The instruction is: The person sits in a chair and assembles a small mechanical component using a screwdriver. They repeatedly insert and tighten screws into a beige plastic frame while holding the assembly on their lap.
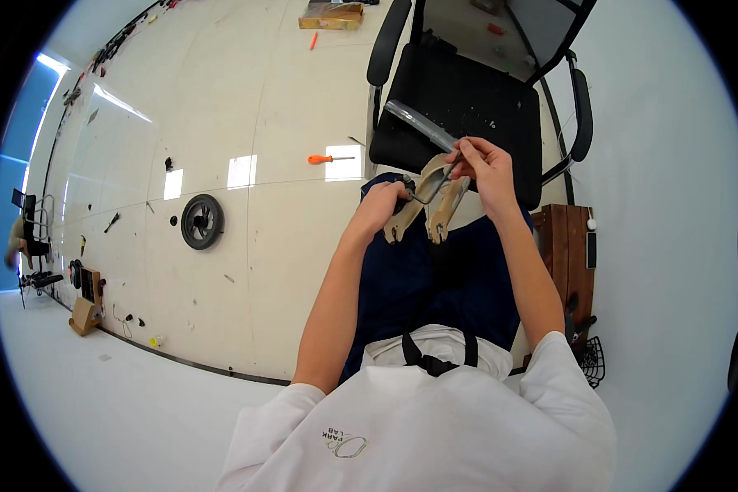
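A beige wheel fork rests across my lap, its two legs toward me. Its bare silver tube reaches away over the black chair seat. My left hand is closed around a small dark fitting against the left leg of the fork; its exact kind is unclear, partly covered by my fingers. Between thumb and fingers, my right hand pinches a thin bent metal rod that looks like a hex key. The bent end of the rod meets the fitting near my left fingertips.
A black office chair stands right in front of me. On the tiled floor to the left lie an orange screwdriver, a black wheel and scattered small parts. A brown wooden crate stands at my right.
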Available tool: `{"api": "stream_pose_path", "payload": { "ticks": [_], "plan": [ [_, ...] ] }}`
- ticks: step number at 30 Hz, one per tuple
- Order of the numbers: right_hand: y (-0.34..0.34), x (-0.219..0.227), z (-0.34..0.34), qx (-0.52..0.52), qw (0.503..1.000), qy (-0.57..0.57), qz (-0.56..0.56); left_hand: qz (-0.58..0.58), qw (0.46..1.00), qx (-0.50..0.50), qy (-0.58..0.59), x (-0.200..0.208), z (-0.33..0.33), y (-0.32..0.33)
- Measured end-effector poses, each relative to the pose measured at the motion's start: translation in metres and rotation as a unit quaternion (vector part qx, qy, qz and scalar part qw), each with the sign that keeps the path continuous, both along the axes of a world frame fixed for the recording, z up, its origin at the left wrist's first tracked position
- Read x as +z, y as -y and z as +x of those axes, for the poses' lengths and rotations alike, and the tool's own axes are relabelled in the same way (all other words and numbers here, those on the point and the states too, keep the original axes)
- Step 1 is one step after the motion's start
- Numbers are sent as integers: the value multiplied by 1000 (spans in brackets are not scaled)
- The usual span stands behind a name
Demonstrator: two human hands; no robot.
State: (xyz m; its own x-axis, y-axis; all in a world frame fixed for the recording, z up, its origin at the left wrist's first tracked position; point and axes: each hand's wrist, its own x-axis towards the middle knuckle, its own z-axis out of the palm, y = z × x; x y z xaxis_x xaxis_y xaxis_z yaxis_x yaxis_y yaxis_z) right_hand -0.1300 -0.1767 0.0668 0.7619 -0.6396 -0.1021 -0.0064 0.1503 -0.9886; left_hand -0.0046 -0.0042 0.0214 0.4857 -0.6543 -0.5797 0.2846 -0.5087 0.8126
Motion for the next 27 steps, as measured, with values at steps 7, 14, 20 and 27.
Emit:
{"api": "stream_pose_path", "payload": {
  "ticks": [7,14,20,27],
  "plan": [
    [8,-4,10,20,997,-73,11,-9,1000,-2,1,-10,2,-1],
    [12,-10,25,40,994,-104,21,-7,1000,1,-16,-7,2,1],
    [17,-15,36,78,991,-109,23,-16,1000,-3,-17,-13,3,-1],
    [22,-14,55,111,985,-131,10,-10,1000,2,-26,-11,2,0]
  ]
}}
